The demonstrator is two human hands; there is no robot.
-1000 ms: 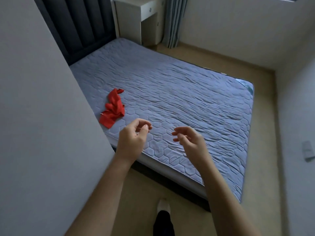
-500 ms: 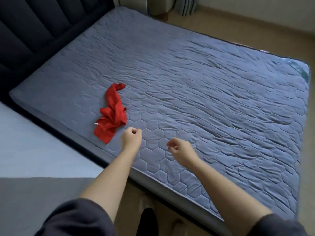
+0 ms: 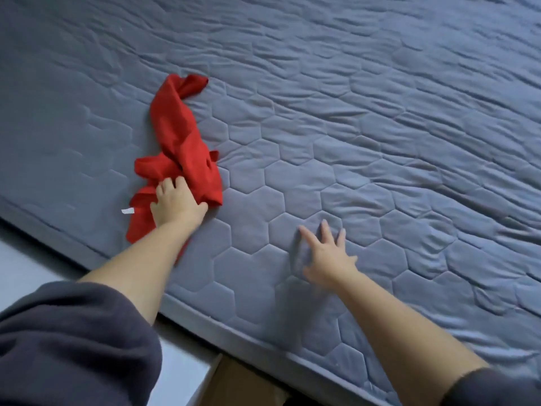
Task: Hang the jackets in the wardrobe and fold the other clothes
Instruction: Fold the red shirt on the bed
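The red garment lies crumpled on the bed near its edge; the left hand grips it with curled fingers, and the right hand rests flat on the bed, fingers spread.

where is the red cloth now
Head view, left side: the red cloth lies crumpled on the mattress near its front edge, its lower part gripped by the left hand.

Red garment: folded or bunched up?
Bunched, not folded. The red garment lies twisted in a crumpled strip on the mattress; the left hand grips its near end.
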